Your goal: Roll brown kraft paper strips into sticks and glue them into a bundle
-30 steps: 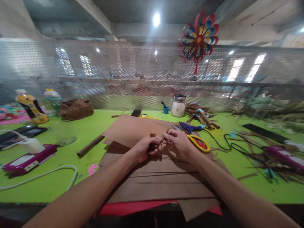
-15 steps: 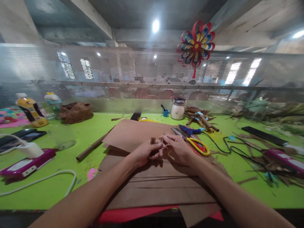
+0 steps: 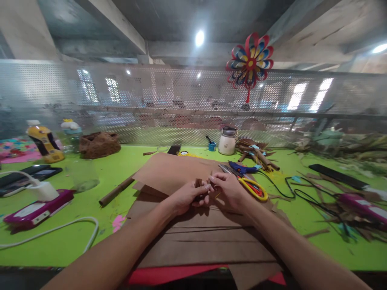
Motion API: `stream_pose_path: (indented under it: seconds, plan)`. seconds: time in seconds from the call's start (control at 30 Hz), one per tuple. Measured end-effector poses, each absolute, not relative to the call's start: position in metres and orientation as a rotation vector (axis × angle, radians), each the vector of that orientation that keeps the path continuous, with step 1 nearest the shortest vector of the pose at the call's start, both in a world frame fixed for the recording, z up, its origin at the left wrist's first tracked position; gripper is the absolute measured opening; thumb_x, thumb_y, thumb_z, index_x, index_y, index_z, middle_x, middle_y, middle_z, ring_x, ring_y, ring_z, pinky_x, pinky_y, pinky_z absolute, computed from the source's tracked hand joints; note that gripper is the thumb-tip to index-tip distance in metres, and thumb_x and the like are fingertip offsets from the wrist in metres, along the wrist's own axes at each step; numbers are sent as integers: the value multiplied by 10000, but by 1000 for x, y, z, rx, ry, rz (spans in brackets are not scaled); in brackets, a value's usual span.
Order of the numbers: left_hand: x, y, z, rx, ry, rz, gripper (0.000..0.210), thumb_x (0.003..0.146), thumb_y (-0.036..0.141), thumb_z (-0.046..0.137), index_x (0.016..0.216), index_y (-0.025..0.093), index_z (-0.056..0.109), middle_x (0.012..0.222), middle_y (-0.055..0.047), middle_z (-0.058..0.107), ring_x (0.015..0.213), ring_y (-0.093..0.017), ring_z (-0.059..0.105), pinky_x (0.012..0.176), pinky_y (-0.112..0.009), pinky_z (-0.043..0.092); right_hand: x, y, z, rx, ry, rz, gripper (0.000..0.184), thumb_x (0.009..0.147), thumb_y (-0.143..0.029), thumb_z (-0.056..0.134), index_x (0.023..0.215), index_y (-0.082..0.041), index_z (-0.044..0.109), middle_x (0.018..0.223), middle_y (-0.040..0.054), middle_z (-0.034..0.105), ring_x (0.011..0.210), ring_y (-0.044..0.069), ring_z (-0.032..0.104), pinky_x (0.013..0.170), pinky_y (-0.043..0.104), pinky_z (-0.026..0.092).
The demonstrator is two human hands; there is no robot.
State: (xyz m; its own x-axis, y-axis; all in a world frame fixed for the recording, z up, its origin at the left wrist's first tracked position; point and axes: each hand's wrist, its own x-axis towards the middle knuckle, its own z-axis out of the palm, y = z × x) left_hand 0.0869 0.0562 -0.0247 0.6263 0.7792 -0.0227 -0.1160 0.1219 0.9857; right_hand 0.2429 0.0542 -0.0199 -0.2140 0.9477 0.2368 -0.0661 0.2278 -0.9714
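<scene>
My left hand [image 3: 190, 196] is closed around a small piece of folded brown paper [image 3: 198, 183], whose top sticks up above the fingers. Close against it, my right hand [image 3: 228, 187] pinches at a thin brown strip [image 3: 211, 177] beside the left fingertips; the fingers partly hide where the two meet. Both hands are over a stack of brown paper sheets [image 3: 211, 251]. Just beyond the right hand lie scissors with yellow handles [image 3: 256, 192] and a blue glue gun [image 3: 242, 167].
A rolled brown paper tube [image 3: 116, 193] lies left of the stack. Farther left are a purple power strip [image 3: 39, 207], a clear cup [image 3: 83, 177] and a yellow bottle [image 3: 45, 143]. A white jar [image 3: 227, 141] stands behind. Paper scraps and a black cable [image 3: 314, 197] spread to the right.
The view has shifted slightly, so everything sits a little lower and to the right. Both hands keep nearly the same pose, with the fingertips still together.
</scene>
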Motion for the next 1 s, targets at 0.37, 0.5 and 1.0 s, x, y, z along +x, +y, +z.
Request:
stream_pose_path:
  seconds: [0.37,0.5,1.0]
  plan:
    - [86,64,-28,1081,694,808,183,758,261,554,795,83,574,706,-69,615,455,-54,481,419,-168,364,240,61,-29,-1089,-1567,686,348,766,-438,491,592,-149,575,507,2,523,482,113,458,479,226,358]
    - [88,62,-31,1138,671,825,175,738,247,581,801,83,578,686,-65,608,508,-69,523,468,-170,409,235,52,-26,-1023,-1588,573,272,786,-393,483,677,-164,581,569,10,558,531,134,500,532,243,391]
    - [105,51,-39,1636,919,789,129,668,143,413,616,113,528,483,-11,542,317,-63,423,320,-173,321,224,48,-31,-1111,-1728,558,139,718,-290,560,750,-162,601,677,36,620,628,163,564,610,279,437]
